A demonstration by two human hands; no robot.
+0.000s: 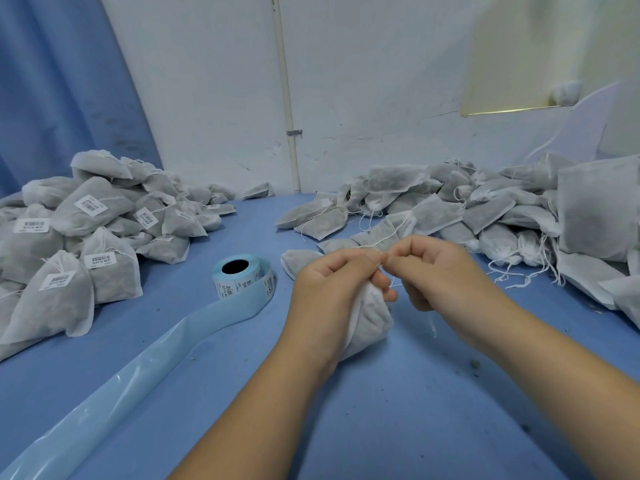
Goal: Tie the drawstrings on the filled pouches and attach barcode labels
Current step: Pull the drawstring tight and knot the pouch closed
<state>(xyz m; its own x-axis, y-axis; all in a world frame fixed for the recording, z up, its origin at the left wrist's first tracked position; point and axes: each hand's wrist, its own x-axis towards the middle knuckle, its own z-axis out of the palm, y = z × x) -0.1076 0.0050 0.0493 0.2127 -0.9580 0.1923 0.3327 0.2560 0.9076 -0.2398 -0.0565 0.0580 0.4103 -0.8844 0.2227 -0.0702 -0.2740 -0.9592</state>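
Both hands work the drawstring of one filled pouch, just right of the label roll.

The left hand (332, 289) grips the gathered neck of the pouch (372, 320), which rests on the blue tabletop (381, 410). The right hand (440, 271), fingers curled, pinches the drawstring (433, 325) at the left fingertips, a loose end dangling below. The label roll (242, 277) stands near the hands, its bare backing strip (138, 368) trailing toward the camera. Labelled pouches (86, 223) are heaped left of the roll, and unlabelled pouches (485, 209) are piled far to its right.
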